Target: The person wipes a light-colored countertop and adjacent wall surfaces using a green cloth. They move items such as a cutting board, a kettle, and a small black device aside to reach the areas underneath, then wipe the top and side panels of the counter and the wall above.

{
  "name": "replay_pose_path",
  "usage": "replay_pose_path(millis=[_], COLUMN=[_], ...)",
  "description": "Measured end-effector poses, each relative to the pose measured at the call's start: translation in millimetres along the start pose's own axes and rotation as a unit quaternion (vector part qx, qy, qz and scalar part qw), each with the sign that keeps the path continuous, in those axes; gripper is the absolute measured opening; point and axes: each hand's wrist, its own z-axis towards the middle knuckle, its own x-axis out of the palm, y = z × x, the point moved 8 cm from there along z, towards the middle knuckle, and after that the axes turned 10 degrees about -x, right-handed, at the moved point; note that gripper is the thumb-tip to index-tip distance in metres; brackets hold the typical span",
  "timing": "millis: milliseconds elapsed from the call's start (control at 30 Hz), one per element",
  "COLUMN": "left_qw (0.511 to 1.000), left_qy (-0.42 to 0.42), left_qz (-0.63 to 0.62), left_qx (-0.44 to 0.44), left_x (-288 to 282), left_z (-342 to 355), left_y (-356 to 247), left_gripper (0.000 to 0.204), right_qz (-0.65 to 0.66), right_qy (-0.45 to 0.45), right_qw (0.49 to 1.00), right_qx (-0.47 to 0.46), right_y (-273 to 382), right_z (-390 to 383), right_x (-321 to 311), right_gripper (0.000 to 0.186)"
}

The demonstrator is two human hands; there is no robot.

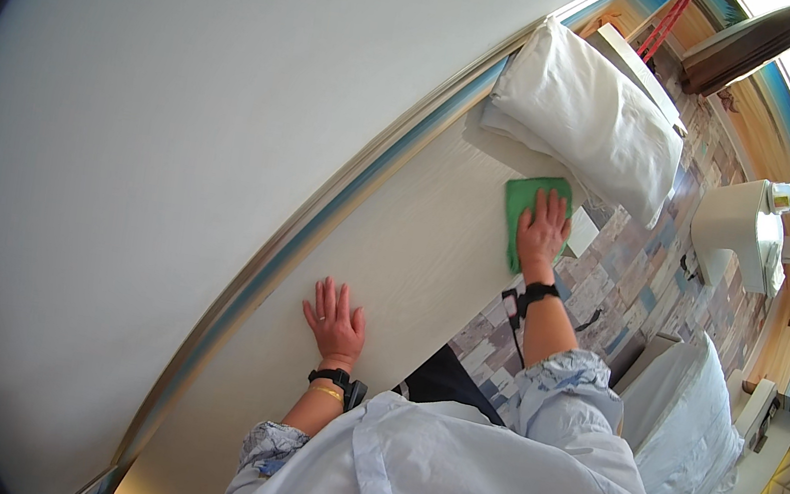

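Observation:
A pale wood-grain panel (400, 212) stretches diagonally beside the white wall. On its right part my right hand (544, 230) holds a folded green cloth (520, 200) pressed against the surface, the palm down over it and the fingers pointing away from me. The cloth reaches the panel's right edge, close to a white pillow (597, 104). My left hand (334, 327) rests on the same panel, nearer to me, with its fingers spread and nothing in it. Both wrists wear dark bands.
Past the panel's right edge lies a patchwork-patterned floor (655, 263). A white stool-like piece of furniture (732, 219) stands there, with a white bed or cushion (684, 419) nearer to me. Brown curtains (751, 49) hang by the far window.

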Motion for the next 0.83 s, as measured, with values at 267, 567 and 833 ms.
replay_pose_path(millis=[267,567,833], left_qw=[1.0,0.999,0.999], left_qy=[-0.014,-0.017,-0.029], left_qz=[-0.022,-0.028,-0.025], left_qx=[0.004,0.009,0.015], left_x=[-1.6,-4.3,3.1], left_z=[-0.1,0.0,-2.0], left_y=[0.7,-0.5,4.2], left_gripper=[0.056,0.059,0.061], right_qz=[-0.086,0.125,0.053], right_qy=[0.057,0.111,0.045], right_qw=[0.993,0.962,0.988], right_qx=[0.065,-0.216,-0.136], right_y=[23.6,150.0,141.7], right_z=[-2.4,-72.6,43.8], right_x=[13.3,-20.8,37.3], right_gripper=[0.052,0.053,0.056])
